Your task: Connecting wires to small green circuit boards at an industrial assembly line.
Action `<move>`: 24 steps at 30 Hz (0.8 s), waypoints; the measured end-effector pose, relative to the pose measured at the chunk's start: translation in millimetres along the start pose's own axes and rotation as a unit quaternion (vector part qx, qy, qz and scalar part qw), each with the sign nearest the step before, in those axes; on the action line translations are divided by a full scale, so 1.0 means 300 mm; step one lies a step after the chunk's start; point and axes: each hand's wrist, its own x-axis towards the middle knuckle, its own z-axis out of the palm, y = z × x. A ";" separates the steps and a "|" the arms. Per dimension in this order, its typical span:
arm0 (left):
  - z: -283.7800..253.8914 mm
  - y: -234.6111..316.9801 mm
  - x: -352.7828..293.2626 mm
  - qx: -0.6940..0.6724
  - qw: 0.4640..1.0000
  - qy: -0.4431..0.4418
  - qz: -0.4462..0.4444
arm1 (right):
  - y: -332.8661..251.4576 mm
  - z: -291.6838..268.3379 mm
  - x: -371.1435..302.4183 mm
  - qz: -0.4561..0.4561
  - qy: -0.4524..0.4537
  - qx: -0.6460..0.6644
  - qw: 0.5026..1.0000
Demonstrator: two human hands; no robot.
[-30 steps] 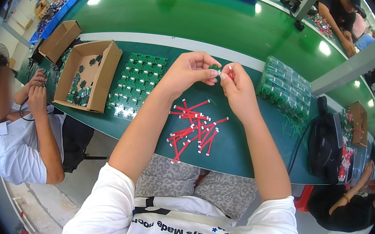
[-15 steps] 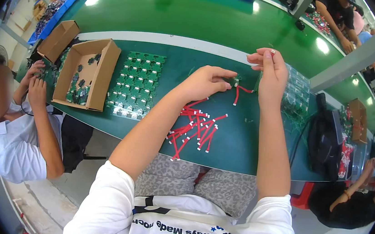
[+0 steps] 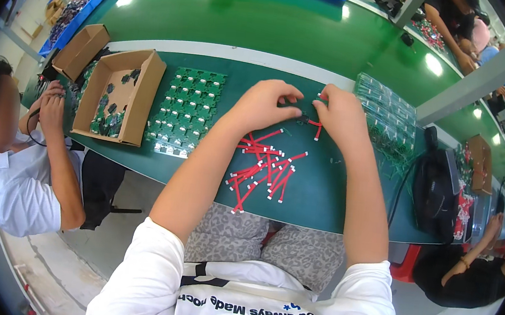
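My left hand [image 3: 265, 106] pinches a small dark circuit board [image 3: 304, 119] at its fingertips, above the green mat. A short red cable [image 3: 315, 125] with white ends hangs from the board. Close on the other side, my right hand [image 3: 342, 116] holds a red cable end between thumb and forefinger, near a small white connector [image 3: 320, 96]. The fingers partly hide how cable and board meet. Nearer to me lies a loose pile of red cables [image 3: 263, 170] with white connectors. Left of my forearm, a panel of green circuit boards [image 3: 185, 110] lies flat.
A cardboard box [image 3: 151, 101] with small boards stands left, beside a person in a white shirt [image 3: 27, 189]. Stacked clear trays of boards [image 3: 387, 110] and a black bag [image 3: 437, 189] are on the right. A grey post [image 3: 476, 79] rises behind.
My right hand has come down and left, bringing the cable end towards the board. My left hand has shifted slightly left, and the board now shows its dark side.
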 end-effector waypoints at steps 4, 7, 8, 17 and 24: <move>0.015 0.017 -0.011 0.109 0.992 -0.030 0.056 | -0.045 0.023 -0.016 0.062 -0.068 -0.077 0.993; 0.012 0.021 -0.011 0.105 0.993 -0.033 0.048 | -0.029 0.042 -0.015 0.005 -0.036 -0.114 0.993; 0.012 0.023 -0.011 0.105 0.993 -0.033 0.048 | -0.032 0.040 -0.013 0.005 -0.036 -0.113 0.993; 0.006 0.015 -0.002 0.030 0.999 -0.003 0.022 | 0.007 0.005 0.009 0.056 -0.033 0.028 0.998; -0.024 0.035 -0.006 0.011 0.998 -0.007 0.056 | 0.014 0.021 0.006 0.037 -0.042 0.073 0.996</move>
